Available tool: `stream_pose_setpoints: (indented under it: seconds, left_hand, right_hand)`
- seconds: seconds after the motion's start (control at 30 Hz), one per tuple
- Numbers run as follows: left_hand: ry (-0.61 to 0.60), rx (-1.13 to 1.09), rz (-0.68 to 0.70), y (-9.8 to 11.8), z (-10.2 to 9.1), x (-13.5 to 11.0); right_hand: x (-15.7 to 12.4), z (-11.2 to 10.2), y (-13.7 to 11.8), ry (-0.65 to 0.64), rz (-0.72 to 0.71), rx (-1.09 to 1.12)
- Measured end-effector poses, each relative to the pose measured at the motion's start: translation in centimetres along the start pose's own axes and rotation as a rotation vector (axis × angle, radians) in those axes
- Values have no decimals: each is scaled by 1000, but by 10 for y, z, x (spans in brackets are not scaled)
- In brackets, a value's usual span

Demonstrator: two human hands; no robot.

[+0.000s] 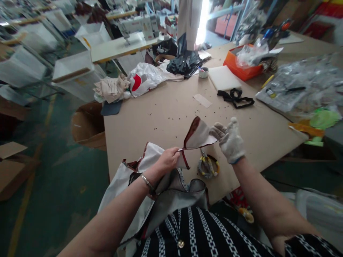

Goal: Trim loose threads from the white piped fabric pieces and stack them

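A piece of white fabric (199, 135) with dark red edging stretches between my hands above the table. Its near end is pinched in my left hand (169, 159), which is bare and closed. My right hand (229, 140) wears a white glove; its fingers are spread at the far corner of the fabric, with the thumb raised. Whether the fingertips touch the cloth is hard to tell. More of the grey-white sewn fabric (174, 198) hangs over the table's front edge against my body. Scissors (208, 166) with wrapped handles lie just below the stretched piece.
The brown table (139, 125) carries dark scraps, a black strap (237, 98), a white board (224, 78) and a small cup (203, 72). An orange box (242, 66) and plastic bags (297, 87) lie to the right. A cardboard box (88, 125) stands at the left edge.
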State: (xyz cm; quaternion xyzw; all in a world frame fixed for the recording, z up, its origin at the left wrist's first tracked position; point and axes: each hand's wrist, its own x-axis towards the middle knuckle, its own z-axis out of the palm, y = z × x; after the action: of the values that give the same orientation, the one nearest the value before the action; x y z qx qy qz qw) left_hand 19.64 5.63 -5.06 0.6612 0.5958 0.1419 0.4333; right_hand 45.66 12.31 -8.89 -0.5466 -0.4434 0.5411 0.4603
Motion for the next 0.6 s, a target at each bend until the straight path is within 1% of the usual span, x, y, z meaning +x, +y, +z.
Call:
stream_pose_setpoints:
  seconds: [0.03, 0.1, 0.13, 0.17, 0.27, 0.37, 0.43, 0.53, 0.6]
  left_hand:
    - [0, -64, -61, -5, -1, 3]
    - [10, -159, -158, -14, -1, 6]
    - [20, -183, -185, -17, -1, 7]
    - [25, -194, -194, -19, -1, 7]
    - [-10, -126, -178, -19, -3, 6]
    - [-49, 31, -167, -10, -8, 8]
    - [-82, 124, -145, -1, -13, 11]
    - [-200, 203, -107, 16, -22, 17]
    - [-288, 211, -101, 31, -29, 20]
  right_hand:
    - [-8, -1, 13, -40, 8, -213]
    - [-25, 0, 39, -179, 42, -659]
    - [-35, 1, 51, -256, 59, -819]
    - [-43, 4, 61, -317, 70, -920]
    - [-61, 16, 79, -398, 85, -1125]
    - [-68, 25, 82, -416, 131, -1266]
    - [-69, 25, 81, -413, 171, -1313]
    - [-66, 16, 78, -393, 238, -1321]
    - [-65, 0, 74, -365, 274, -1288]
